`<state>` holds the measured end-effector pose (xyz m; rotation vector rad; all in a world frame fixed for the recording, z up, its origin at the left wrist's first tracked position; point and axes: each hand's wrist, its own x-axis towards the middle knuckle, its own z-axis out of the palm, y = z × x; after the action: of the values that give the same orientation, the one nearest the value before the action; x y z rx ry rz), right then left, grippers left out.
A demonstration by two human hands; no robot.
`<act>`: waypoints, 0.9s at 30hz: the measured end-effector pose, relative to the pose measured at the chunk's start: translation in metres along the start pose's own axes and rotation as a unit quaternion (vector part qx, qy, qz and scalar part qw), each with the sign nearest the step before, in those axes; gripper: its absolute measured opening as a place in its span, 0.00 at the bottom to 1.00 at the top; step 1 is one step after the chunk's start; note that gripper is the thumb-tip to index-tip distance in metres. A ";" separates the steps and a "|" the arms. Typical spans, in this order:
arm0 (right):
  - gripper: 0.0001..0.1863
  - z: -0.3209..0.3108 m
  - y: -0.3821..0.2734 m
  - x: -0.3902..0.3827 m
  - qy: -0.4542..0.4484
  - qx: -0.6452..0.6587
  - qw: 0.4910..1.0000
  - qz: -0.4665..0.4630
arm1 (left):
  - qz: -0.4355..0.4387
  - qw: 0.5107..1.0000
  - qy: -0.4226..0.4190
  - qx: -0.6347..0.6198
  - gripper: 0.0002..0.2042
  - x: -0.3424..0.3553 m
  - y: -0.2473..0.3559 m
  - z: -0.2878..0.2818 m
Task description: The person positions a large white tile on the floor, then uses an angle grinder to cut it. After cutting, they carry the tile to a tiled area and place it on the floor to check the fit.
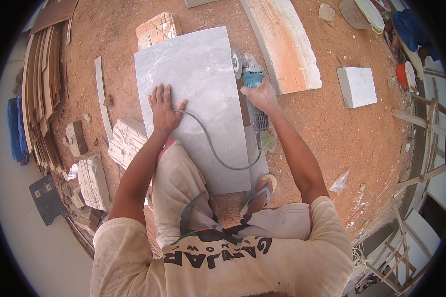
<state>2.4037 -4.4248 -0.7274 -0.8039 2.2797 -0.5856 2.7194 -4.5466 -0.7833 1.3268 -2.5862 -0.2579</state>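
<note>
A grey marbled slab [193, 74] lies in front of me, propped at its far end near a pale block [153, 28]. My left hand [164, 111] rests on the slab's left part with fingers spread; a grey power cable [210, 146] runs beside its thumb and loops across the surface. My right hand [262, 99] grips a teal and grey angle grinder [253, 78], whose disc [236, 63] is at the slab's right edge. Another grey piece [258, 173] shows under the slab's lower right, near my bent legs and sandalled foot.
Reddish dirt ground surrounds me. Stacked boards [42, 84] and broken blocks [91, 180] lie left. A long block [282, 47] and white block [356, 86] are right. At upper right are a red bucket [404, 74] and another person in blue [412, 29]. Wooden poles [426, 123] line the right.
</note>
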 end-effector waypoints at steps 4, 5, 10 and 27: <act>0.49 0.001 0.001 0.003 0.002 -0.009 1.000 0.005 | -0.001 1.000 -0.001 -0.004 0.39 0.000 0.000 0.000; 0.50 0.001 0.001 0.004 -0.001 -0.006 1.000 0.004 | -0.001 1.000 -0.002 -0.003 0.39 0.000 0.000 0.000; 0.52 0.000 -0.002 0.003 -0.013 0.009 1.000 0.002 | -0.002 1.000 -0.003 -0.007 0.40 0.000 -0.001 0.000; 0.46 0.000 -0.008 0.008 0.015 0.004 1.000 -0.009 | -0.004 1.000 -0.010 -0.002 0.40 0.000 -0.001 0.001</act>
<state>2.4021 -4.4357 -0.7261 -0.8172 2.2979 -0.6175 2.7204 -4.5473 -0.7843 1.3396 -2.5969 -0.2795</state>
